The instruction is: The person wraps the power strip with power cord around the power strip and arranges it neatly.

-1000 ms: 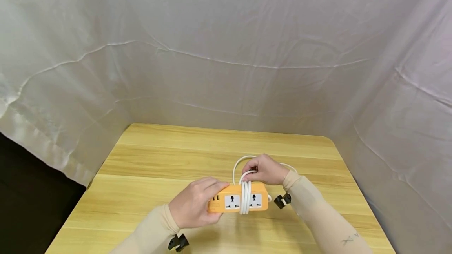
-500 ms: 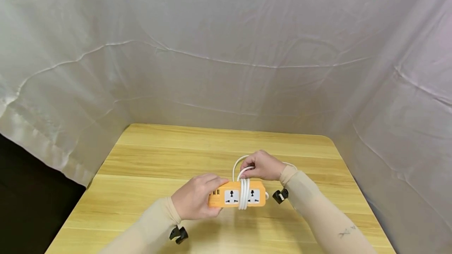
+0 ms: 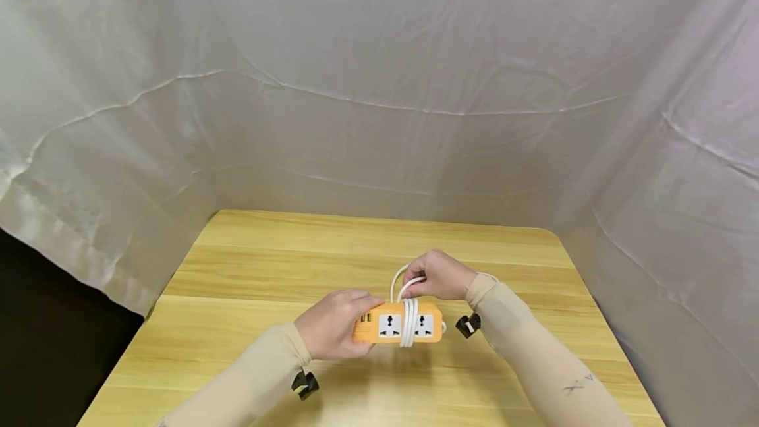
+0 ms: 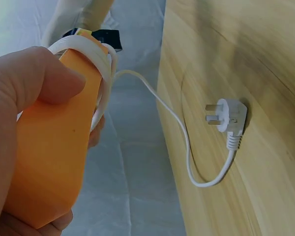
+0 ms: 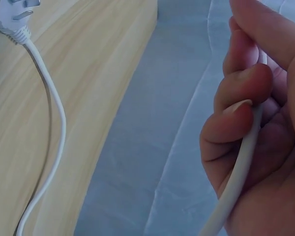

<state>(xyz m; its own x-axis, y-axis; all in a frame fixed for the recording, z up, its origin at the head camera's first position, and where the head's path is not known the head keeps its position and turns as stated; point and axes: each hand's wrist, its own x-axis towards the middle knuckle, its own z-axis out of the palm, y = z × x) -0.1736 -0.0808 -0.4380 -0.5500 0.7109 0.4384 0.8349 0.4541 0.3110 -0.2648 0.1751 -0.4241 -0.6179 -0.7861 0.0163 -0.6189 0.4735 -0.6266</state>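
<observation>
An orange power strip with white sockets is held above the table by my left hand, which grips its left end. In the left wrist view the thumb presses one face of the power strip and fingertips show beneath it. White cord loops wrap around the strip's middle. Just beyond the strip, my right hand holds a length of this cord. Its fingers curl round the cord in the right wrist view. At the cord's free end, a white plug lies on the table, prongs showing.
The wooden table spreads under both hands. Grey fabric hangs behind it and along both sides. A black area shows at the far left. Each wrist carries a small black device, such as the one by the right forearm.
The power strip and both hands have shifted slightly away from me. My right hand has drifted a little left, the left hand slightly right. Both grips and the cord loops look the same.
</observation>
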